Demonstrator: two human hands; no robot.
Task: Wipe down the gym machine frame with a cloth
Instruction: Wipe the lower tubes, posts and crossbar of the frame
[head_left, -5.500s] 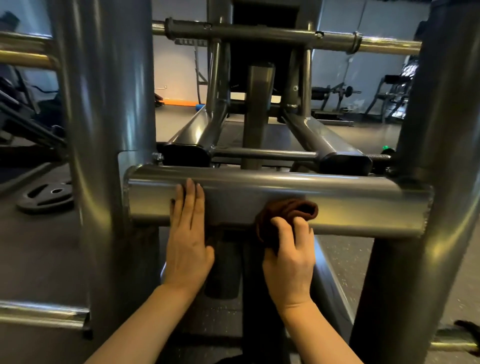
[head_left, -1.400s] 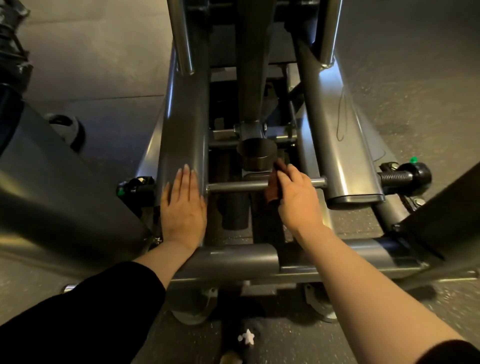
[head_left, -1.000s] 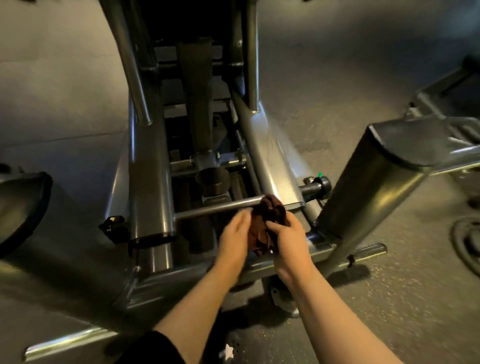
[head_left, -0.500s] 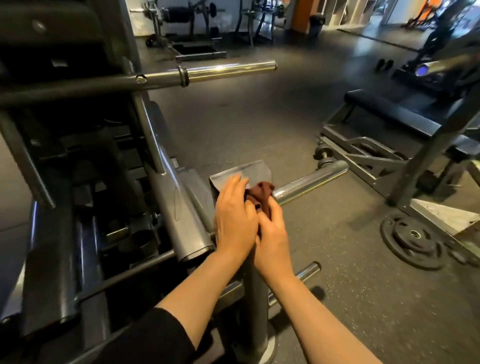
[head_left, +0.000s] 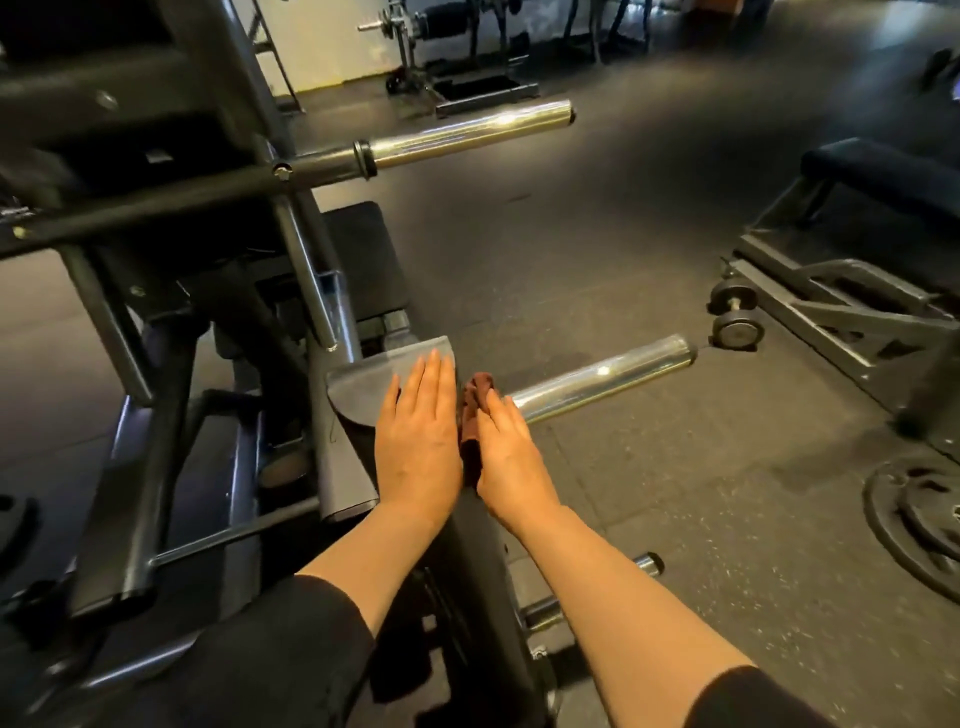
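A grey steel gym machine frame (head_left: 291, 291) fills the left half of the view. One thick upright post of it ends in a slanted cap (head_left: 363, 379) at the centre. My left hand (head_left: 418, 436) lies flat on that cap and post top, fingers straight. A dark brown cloth (head_left: 475, 400) is bunched against the right side of the post. My right hand (head_left: 511, 457) presses it there; most of the cloth is hidden under the hand.
A chrome weight peg (head_left: 602, 379) sticks out right from the post, a longer chrome sleeve (head_left: 467, 132) above it. A bench frame with small wheels (head_left: 810, 306) stands at right, a weight plate (head_left: 914, 514) on the rubber floor beside it.
The view has dropped and closed in on the post. My left hand has flattened onto the cap, and my right hand with the cloth has slid down the post's right side.
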